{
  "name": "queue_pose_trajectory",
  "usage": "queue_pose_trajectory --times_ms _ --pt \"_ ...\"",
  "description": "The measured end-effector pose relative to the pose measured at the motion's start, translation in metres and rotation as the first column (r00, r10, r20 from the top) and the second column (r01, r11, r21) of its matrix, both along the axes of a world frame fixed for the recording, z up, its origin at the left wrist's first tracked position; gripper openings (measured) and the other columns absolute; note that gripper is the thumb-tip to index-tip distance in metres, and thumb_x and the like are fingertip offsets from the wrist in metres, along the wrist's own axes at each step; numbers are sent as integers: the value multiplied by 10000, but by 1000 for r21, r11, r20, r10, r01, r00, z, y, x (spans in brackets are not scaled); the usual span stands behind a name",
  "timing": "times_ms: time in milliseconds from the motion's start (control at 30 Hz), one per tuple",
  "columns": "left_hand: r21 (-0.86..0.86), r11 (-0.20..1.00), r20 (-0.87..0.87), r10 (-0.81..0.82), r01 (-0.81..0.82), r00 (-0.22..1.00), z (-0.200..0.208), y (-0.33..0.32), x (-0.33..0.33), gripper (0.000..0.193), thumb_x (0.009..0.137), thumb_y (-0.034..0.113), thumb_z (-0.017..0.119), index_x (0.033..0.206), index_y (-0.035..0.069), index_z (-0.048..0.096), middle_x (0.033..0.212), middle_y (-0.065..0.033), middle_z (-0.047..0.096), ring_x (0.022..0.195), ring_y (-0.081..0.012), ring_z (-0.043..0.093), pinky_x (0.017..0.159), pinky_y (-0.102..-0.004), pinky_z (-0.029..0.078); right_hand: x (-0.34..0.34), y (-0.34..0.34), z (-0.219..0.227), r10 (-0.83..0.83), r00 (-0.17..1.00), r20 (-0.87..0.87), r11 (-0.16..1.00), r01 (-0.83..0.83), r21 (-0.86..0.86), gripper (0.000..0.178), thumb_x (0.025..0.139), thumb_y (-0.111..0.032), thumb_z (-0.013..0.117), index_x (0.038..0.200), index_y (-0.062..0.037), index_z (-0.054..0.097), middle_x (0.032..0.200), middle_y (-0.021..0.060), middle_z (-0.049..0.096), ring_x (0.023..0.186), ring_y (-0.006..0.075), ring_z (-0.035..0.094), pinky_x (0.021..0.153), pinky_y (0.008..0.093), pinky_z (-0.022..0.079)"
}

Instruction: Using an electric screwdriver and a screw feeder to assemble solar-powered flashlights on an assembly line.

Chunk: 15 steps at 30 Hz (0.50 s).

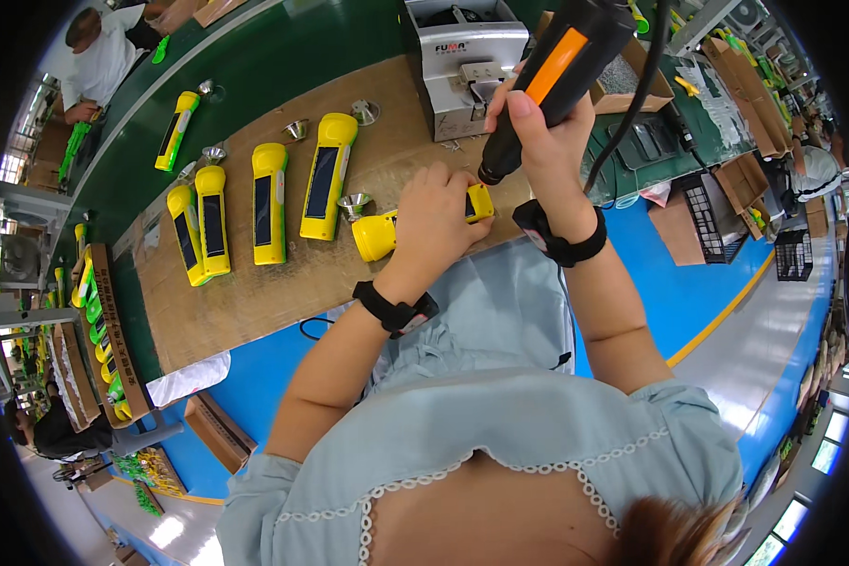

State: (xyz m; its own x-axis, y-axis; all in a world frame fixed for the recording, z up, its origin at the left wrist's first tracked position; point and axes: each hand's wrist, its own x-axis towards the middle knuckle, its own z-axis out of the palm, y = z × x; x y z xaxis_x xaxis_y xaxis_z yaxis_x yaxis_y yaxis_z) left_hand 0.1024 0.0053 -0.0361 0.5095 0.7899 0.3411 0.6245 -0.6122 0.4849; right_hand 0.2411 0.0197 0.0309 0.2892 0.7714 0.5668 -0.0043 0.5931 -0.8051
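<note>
On a brown cardboard sheet (198, 325) lies a yellow flashlight (374, 238), its wide head to the left. My left hand (432, 219) is wrapped over its middle and presses it down. In my right hand (552, 141) is a black electric screwdriver (585, 57) with an orange stripe. It tilts down, its tip at the flashlight's tail end; whether they touch I cannot tell. A small silvery reflector (354, 205) sits beside the flashlight's head. Further left, several yellow flashlights (269, 203) with dark panels stand apart or side by side, with reflectors near their heads.
Behind my hands stands a grey metal machine (472, 61), with loose screws (453, 145) at its foot. A black cord (632, 123) hangs right of my right hand. An open carton (623, 90) is at the back right. Far left, a co-worker (108, 57) sits beyond the bench.
</note>
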Motion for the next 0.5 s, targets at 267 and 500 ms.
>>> queue_pose_trajectory --times_ms 267,500 --pt "-47 999 6 -14 14 1000 0 9 -3 408 603 304 774 907 66 640 867 -96 535 878 -281 518 769 -383 411 -1 7 -12 194 972 -133 977 -204 -65 303 775 -28 684 1001 -22 482 761 43 578 609 106 579 559 246 498" --pt "-56 998 -4 -29 28 1000 2 11 -1 408 593 316 784 897 73 662 896 -85 549 906 -273 515 788 -374 403 -2 7 -13 177 983 -54 981 -181 -74 308 795 -133 678 995 -15 476 739 74 578 614 134 570 564 261 485"
